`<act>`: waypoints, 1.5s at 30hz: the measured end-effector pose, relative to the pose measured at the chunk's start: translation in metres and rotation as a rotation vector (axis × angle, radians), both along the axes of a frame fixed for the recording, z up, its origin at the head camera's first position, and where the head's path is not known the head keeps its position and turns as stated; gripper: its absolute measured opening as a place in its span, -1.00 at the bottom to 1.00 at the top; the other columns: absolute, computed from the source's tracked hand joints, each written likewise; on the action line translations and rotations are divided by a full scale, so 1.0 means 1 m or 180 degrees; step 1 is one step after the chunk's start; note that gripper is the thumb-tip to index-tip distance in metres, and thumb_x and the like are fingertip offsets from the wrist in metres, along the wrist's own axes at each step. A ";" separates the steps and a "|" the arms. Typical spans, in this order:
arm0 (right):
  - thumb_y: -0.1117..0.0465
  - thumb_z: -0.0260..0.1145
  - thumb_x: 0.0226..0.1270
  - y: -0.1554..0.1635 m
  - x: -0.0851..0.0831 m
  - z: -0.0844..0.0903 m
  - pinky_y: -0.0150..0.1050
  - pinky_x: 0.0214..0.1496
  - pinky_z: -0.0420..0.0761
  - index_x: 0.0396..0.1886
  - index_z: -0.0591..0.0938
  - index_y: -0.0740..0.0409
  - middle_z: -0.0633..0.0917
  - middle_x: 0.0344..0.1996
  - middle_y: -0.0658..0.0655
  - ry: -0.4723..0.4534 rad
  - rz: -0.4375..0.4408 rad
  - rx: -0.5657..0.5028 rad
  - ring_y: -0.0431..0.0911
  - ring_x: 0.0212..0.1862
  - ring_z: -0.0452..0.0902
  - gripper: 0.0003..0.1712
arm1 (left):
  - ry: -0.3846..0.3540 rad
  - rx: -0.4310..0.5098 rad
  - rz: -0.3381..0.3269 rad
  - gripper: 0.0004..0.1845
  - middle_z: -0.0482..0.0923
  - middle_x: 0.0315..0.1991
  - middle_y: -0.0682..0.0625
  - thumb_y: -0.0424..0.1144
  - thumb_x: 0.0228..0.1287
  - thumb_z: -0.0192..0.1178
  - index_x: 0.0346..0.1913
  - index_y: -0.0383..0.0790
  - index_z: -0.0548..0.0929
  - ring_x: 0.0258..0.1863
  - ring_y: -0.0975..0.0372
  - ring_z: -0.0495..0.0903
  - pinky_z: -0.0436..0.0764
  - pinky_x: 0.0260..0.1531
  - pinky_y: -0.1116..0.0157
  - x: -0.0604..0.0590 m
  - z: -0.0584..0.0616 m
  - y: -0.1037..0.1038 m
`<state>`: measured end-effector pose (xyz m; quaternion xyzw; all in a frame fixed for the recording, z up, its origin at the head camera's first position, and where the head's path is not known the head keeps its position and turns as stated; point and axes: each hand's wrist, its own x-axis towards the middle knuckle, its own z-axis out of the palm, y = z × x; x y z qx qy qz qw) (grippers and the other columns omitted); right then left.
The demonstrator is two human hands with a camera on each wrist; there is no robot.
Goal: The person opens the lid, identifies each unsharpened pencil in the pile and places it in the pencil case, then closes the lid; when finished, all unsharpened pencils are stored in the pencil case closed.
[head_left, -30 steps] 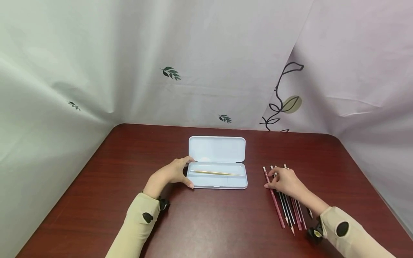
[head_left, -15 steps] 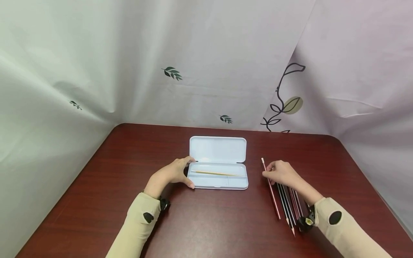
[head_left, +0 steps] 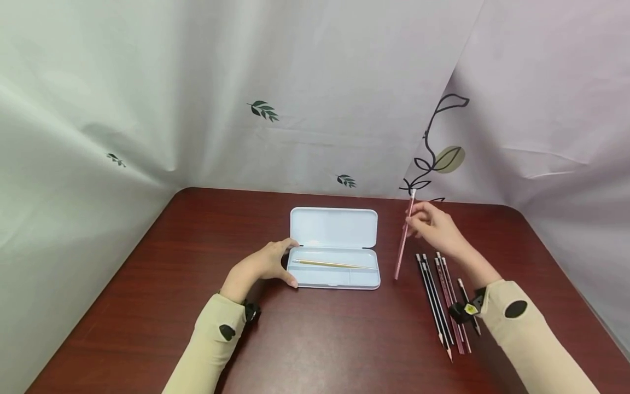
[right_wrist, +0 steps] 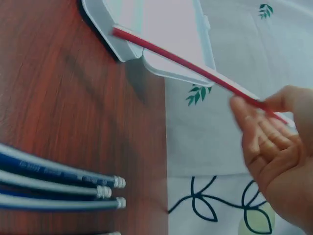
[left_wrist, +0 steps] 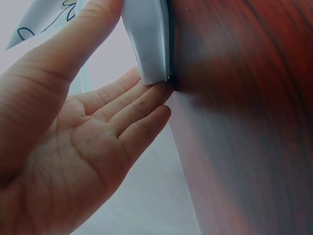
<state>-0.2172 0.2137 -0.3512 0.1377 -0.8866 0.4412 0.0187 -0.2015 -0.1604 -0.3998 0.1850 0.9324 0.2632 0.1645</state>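
An open pale blue pencil case lies mid-table with one yellow pencil in its tray. My left hand rests against the case's left end, fingers straight and thumb along its edge. My right hand is raised above the table to the right of the case and pinches a red pencil near its eraser end; the pencil hangs steeply, tip down beside the case's right end. Several more pencils lie in a row on the table under my right forearm.
The dark red wooden table is enclosed by pale draped sheets printed with leaves on the back and both sides. Loose pencils lie close to my right wrist.
My right hand has lifted one red pencil out of the row and carried it up and toward the back, beside the case. The left hand has stayed at the case's left end.
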 end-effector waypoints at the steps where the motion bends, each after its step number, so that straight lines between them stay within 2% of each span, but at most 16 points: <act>1: 0.23 0.14 0.37 -0.005 -0.001 0.000 -0.29 -0.36 0.62 -0.05 0.43 0.38 0.69 -0.35 0.29 0.0051 0.0007 -0.0090 -0.10 -0.40 0.64 -0.70 | -0.0005 0.0004 0.0001 0.00 0.41 0.20 -0.26 -0.10 -0.37 0.59 0.24 -0.28 0.33 0.21 0.02 0.40 0.38 0.17 0.10 0.000 0.000 0.000; 6: 0.22 0.15 0.38 -0.029 -0.003 -0.003 -0.30 -0.30 0.63 -0.06 0.43 0.35 0.69 -0.32 0.30 0.0269 0.0044 -0.0364 -0.09 -0.36 0.66 -0.72 | -0.0005 0.0007 -0.0001 -0.01 0.41 0.20 -0.25 -0.09 -0.37 0.59 0.24 -0.26 0.33 0.21 0.04 0.41 0.39 0.16 0.10 0.000 0.000 0.000; 10: 0.23 0.17 0.37 -0.040 -0.005 -0.006 -0.28 -0.31 0.63 -0.06 0.44 0.30 0.69 -0.32 0.23 0.0579 0.0179 -0.0147 -0.11 -0.35 0.65 -0.74 | -0.0006 -0.0011 0.0009 -0.02 0.41 0.20 -0.25 -0.08 -0.36 0.59 0.23 -0.25 0.33 0.21 0.05 0.40 0.39 0.16 0.11 0.000 0.000 0.000; 12: 0.24 0.19 0.35 -0.044 -0.004 -0.007 -0.24 -0.27 0.63 -0.06 0.45 0.26 0.70 -0.33 0.18 0.0762 0.0275 0.0050 -0.17 -0.32 0.63 -0.75 | -0.0009 -0.0020 0.0017 -0.02 0.41 0.20 -0.25 -0.08 -0.36 0.59 0.23 -0.25 0.33 0.21 0.05 0.40 0.38 0.17 0.11 0.000 0.000 0.000; 14: 0.26 0.21 0.32 -0.047 -0.004 -0.010 -0.22 -0.23 0.62 -0.07 0.47 0.23 0.71 -0.34 0.13 0.0943 0.0377 0.0242 -0.13 -0.29 0.64 -0.77 | -0.0001 -0.0022 0.0008 -0.02 0.40 0.21 -0.25 -0.08 -0.36 0.58 0.23 -0.25 0.33 0.21 0.04 0.40 0.38 0.16 0.11 -0.001 -0.001 -0.001; 18: 0.30 0.29 0.22 -0.053 -0.002 -0.013 -0.18 -0.26 0.60 -0.12 0.53 0.17 0.71 -0.39 0.05 0.1118 0.0554 0.0436 -0.11 -0.30 0.63 -0.77 | 0.0022 -0.0017 -0.0008 -0.03 0.40 0.20 -0.25 -0.07 -0.35 0.58 0.23 -0.26 0.33 0.21 0.04 0.40 0.39 0.16 0.11 -0.001 -0.001 -0.001; 21: 0.33 0.31 0.14 -0.058 -0.002 -0.016 -0.19 -0.36 0.58 -0.19 0.57 0.17 0.70 -0.43 0.02 0.1107 0.0743 0.0469 -0.15 -0.35 0.61 -0.79 | 0.0029 -0.0021 -0.0003 -0.02 0.41 0.20 -0.25 -0.08 -0.35 0.58 0.23 -0.26 0.33 0.20 0.04 0.40 0.39 0.16 0.11 -0.001 0.000 -0.002; 25: 0.32 0.31 0.10 -0.067 -0.002 -0.023 -0.21 -0.35 0.61 -0.24 0.60 0.17 0.68 -0.45 -0.01 0.0932 0.1102 0.0716 -0.20 -0.35 0.60 -0.81 | 0.0024 -0.0021 0.0001 -0.02 0.41 0.19 -0.25 -0.09 -0.34 0.58 0.23 -0.27 0.33 0.20 0.04 0.41 0.40 0.15 0.11 0.000 0.001 -0.002; 30: 0.28 0.30 0.11 -0.076 0.001 -0.036 -0.30 -0.35 0.56 -0.21 0.61 0.04 0.67 -0.44 -0.10 0.0760 0.1277 0.1409 -0.25 -0.37 0.56 -0.79 | 0.0039 0.0015 -0.0035 -0.03 0.43 0.17 -0.25 -0.09 -0.35 0.58 0.22 -0.28 0.34 0.19 0.04 0.42 0.40 0.14 0.11 0.001 0.002 -0.002; 35: 0.26 0.31 0.08 -0.084 0.006 -0.045 -0.35 -0.39 0.46 -0.28 0.64 -0.02 0.62 -0.49 -0.15 0.0777 0.1409 0.1957 -0.28 -0.46 0.45 -0.82 | 0.0051 -0.0019 -0.0010 -0.03 0.43 0.17 -0.24 -0.09 -0.35 0.59 0.23 -0.28 0.34 0.18 0.05 0.42 0.41 0.14 0.11 0.002 0.002 -0.001; 40: 0.28 0.32 0.13 -0.089 0.008 -0.046 -0.33 -0.36 0.50 -0.29 0.68 0.03 0.66 -0.43 -0.12 0.0826 0.1476 0.2111 -0.29 -0.44 0.46 -0.86 | 0.0052 -0.0032 0.0011 -0.02 0.43 0.17 -0.22 -0.08 -0.36 0.59 0.23 -0.27 0.34 0.17 0.06 0.42 0.41 0.14 0.10 0.002 0.002 0.000; 45: 0.26 0.34 0.17 -0.087 0.005 -0.045 -0.26 -0.21 0.58 -0.30 0.73 0.05 0.71 -0.35 -0.07 0.0594 0.1601 0.2116 -0.24 -0.30 0.58 -0.89 | 0.0046 -0.0015 0.0014 -0.03 0.42 0.18 -0.22 -0.09 -0.36 0.59 0.23 -0.26 0.35 0.18 0.06 0.41 0.40 0.15 0.10 0.002 0.001 -0.001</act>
